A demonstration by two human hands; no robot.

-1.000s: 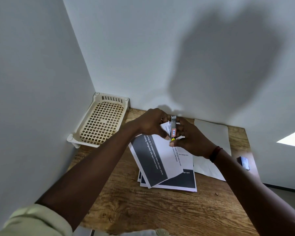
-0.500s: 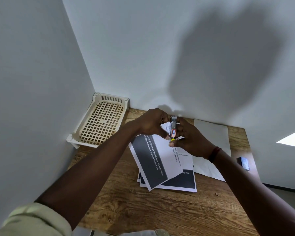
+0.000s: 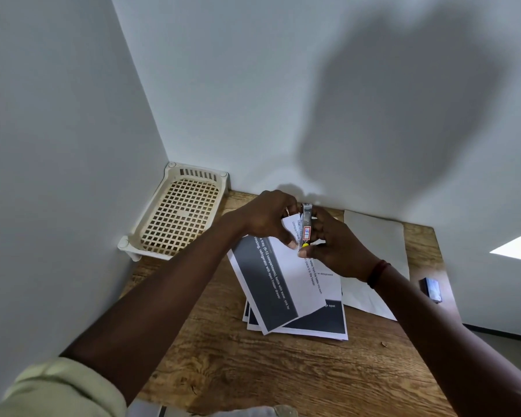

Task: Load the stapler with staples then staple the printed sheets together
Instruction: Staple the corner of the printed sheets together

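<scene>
A small metal stapler (image 3: pixel 306 224) with a red-framed label and a yellow tip stands on end above the far part of the table. My right hand (image 3: pixel 333 246) grips it from the right. My left hand (image 3: pixel 271 216) pinches it from the left, fingers closed against its side. Below both hands lies a loose pile of printed sheets (image 3: pixel 286 293) with dark grey bands and white text, the top sheet skewed. No staples are visible; the hands hide the stapler's inside.
A cream plastic lattice tray (image 3: pixel 175 215) sits in the far left corner against the walls. A blank white sheet (image 3: pixel 379 251) lies at the right. A small dark box (image 3: pixel 432 289) rests near the wooden table's (image 3: pixel 253 371) right edge.
</scene>
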